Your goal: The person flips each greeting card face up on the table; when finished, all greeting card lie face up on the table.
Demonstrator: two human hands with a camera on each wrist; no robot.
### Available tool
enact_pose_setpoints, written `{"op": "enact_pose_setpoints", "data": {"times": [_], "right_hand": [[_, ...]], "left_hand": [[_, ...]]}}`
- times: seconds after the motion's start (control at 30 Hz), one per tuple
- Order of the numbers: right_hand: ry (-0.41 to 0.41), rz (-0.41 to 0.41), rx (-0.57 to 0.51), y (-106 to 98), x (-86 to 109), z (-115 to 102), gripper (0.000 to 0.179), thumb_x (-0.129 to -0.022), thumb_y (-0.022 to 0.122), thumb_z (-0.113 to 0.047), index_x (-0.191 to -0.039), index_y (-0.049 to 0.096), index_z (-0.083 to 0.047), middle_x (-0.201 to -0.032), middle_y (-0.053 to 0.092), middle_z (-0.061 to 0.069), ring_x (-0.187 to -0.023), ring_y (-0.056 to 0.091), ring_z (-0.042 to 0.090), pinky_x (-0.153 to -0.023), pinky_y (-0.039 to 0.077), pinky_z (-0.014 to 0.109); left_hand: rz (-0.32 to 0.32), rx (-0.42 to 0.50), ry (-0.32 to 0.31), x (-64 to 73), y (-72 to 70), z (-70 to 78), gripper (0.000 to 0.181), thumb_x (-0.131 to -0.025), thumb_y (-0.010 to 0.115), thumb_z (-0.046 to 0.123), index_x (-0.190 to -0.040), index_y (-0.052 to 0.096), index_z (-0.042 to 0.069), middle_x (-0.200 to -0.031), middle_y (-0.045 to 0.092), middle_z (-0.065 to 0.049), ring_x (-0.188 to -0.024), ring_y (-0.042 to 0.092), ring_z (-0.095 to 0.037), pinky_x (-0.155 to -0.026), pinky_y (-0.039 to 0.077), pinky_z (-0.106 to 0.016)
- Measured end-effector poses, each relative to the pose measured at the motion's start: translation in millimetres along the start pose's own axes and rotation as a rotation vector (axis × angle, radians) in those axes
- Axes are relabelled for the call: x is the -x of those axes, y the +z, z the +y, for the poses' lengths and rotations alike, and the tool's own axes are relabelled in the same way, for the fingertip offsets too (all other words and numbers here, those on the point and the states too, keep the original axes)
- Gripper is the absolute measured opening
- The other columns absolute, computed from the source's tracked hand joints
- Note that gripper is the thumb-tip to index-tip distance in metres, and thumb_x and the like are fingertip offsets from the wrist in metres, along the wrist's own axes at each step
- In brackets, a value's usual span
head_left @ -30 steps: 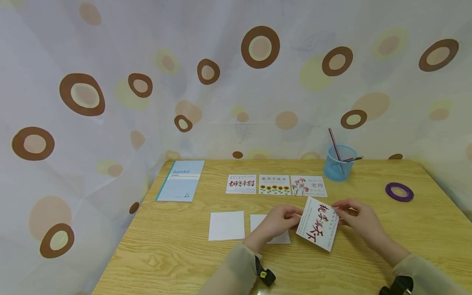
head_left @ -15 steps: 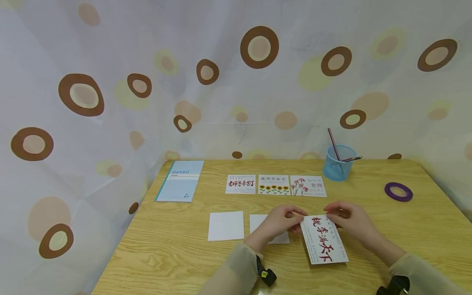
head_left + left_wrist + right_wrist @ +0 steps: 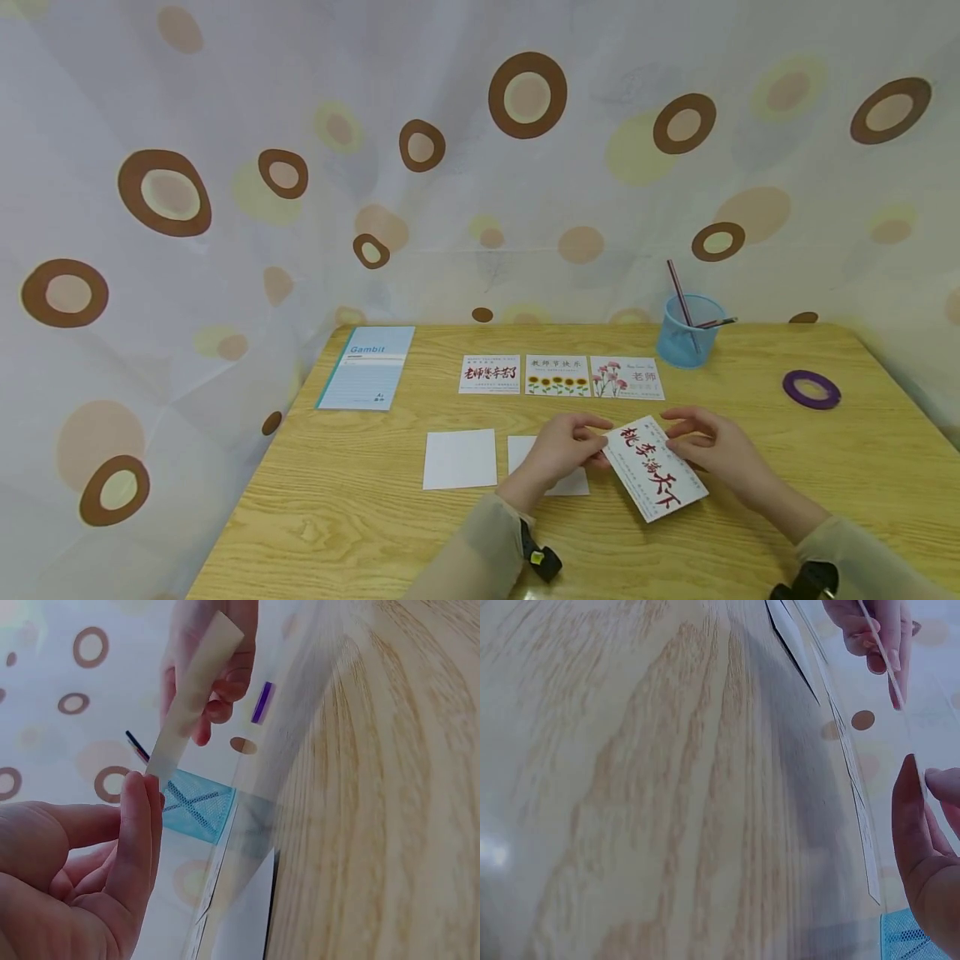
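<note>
A white card (image 3: 652, 468) with red brush lettering is held tilted above the table between both hands. My left hand (image 3: 564, 447) pinches its left corner between thumb and fingers. On the card's upper right edge, my right hand (image 3: 716, 448) pinches with thumb and fingers. The left wrist view shows the card (image 3: 193, 690) nearly edge-on, spanning the two hands. In the right wrist view it is a thin line above the wood. Under the left forearm lies a blank white card (image 3: 566, 482), partly hidden, with another blank white card (image 3: 460, 460) to its left.
Behind lie a red-lettered card (image 3: 490, 375), a sunflower card (image 3: 557, 376) and a pink-flower card (image 3: 627, 378) in a row. A blue mesh pen cup (image 3: 681, 343) holds pencils. A purple tape roll (image 3: 812, 390) lies right, a Gambit notebook (image 3: 366, 368) left.
The held card has swung and tilted between the hands, its lower end dropping toward me, then lifting again to slant right. The hands have shifted only slightly.
</note>
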State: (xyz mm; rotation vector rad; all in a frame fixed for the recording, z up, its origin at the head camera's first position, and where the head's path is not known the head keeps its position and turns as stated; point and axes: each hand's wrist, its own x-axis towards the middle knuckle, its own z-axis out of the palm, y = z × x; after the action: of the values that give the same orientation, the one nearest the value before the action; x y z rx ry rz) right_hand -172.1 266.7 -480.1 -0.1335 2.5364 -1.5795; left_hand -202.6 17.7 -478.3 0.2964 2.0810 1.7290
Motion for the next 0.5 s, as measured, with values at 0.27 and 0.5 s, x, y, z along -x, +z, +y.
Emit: {"op": "enact_pose_setpoints", "data": {"times": [0.27, 0.5], "right_hand": [[0.026, -0.011, 0.030, -5.0, 1.1, 2.8, 0.053, -0.095, 0.067, -0.017, -0.140, 0.047, 0.003, -0.103, 0.063, 0.014, -0.083, 0.064, 0.006, -0.067, 0.056, 0.025], [0.035, -0.073, -0.160, -5.9, 2.9, 4.6, 0.059, -0.095, 0.065, -0.009, -0.143, 0.037, 0.012, -0.097, 0.058, 0.012, -0.076, 0.068, 0.013, -0.069, 0.061, 0.032]], "left_hand": [[0.047, 0.023, -0.002, -1.0, -2.3, 0.2, 0.025, -0.095, 0.064, 0.006, -0.119, 0.070, 0.009, -0.082, 0.067, -0.006, -0.077, 0.074, -0.030, -0.069, 0.062, -0.033], [0.148, 0.063, -0.008, -2.3, -1.2, -0.9, 0.025, -0.094, 0.064, 0.003, -0.118, 0.068, 0.008, -0.094, 0.060, -0.003, -0.073, 0.074, -0.025, -0.067, 0.061, -0.030]]}}
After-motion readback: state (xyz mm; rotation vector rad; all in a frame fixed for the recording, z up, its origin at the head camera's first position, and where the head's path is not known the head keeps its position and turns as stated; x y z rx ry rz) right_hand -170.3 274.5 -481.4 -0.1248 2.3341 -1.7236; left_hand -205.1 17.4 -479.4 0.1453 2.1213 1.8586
